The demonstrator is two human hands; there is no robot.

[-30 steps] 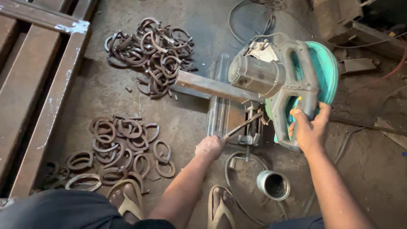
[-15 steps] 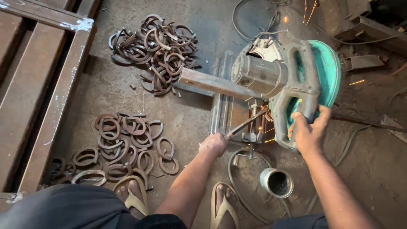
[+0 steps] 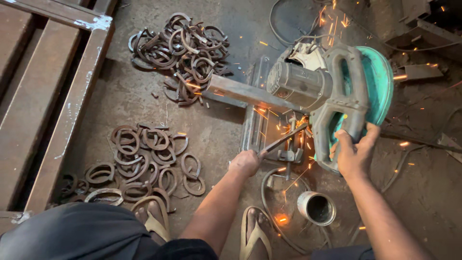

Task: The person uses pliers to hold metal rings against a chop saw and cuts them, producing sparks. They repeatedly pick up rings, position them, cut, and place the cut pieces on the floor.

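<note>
A green and grey chop saw (image 3: 332, 91) stands on the floor with its green blade guard (image 3: 378, 89) to the right. My right hand (image 3: 353, 151) grips the saw's handle from below. My left hand (image 3: 246, 161) is closed on the near end of a thin metal rod (image 3: 284, 138) that runs up into the saw's vise. Orange sparks fly around the vise, across the floor and up at the top right.
A pile of curved metal pieces (image 3: 180, 50) lies beyond the saw, another pile (image 3: 144, 159) sits at the left. Rusty steel beams (image 3: 53, 96) run along the left. A small metal cup (image 3: 316, 208) and a cable lie near my sandalled feet (image 3: 255, 236).
The saw head has come down and sparks now fly from the cut; a second ago there were none. Both hands keep their holds.
</note>
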